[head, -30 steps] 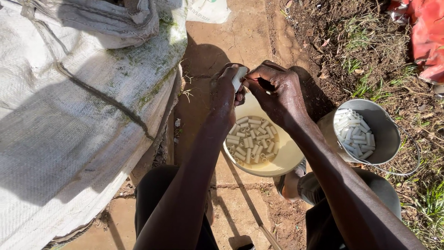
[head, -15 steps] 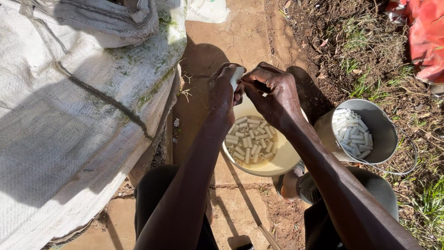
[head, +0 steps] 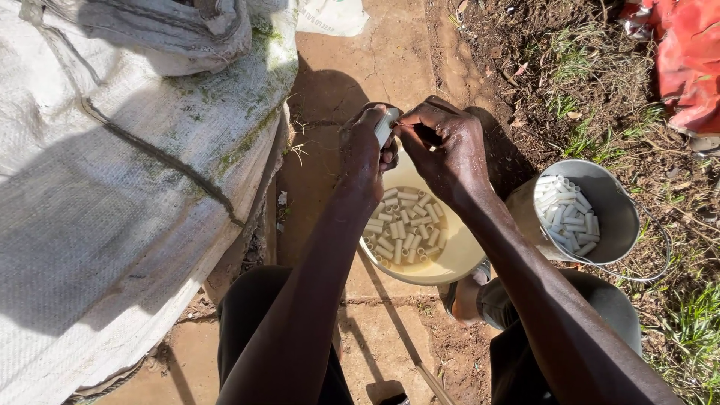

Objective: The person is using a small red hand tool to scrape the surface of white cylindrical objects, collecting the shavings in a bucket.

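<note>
Two bare hands meet at the centre of the frame, above a cream-coloured bowl (head: 457, 259) that sits on the packed earth. The left hand (head: 365, 154) has its grip clenched around one short white tube piece (head: 386, 126), whose upper end pokes out above the fingers. The right hand (head: 446, 150) is closed too, its fingertips pinched in against that same piece from the right; whether it holds anything of its own cannot be told.

The bowl holds a heap of similar short white tube pieces (head: 405, 236), too many and too overlapped to count, lying in its left half. To the right of centre stands one metal pail (head: 611, 217), tilted toward the camera, with a second, smaller batch of white pieces (head: 566, 214) inside, again too jumbled to count.

One large white woven sack (head: 112, 195) fills the left side of the frame. A single red cloth (head: 686, 60) lies in the upper right corner, on grass and soil.
</note>
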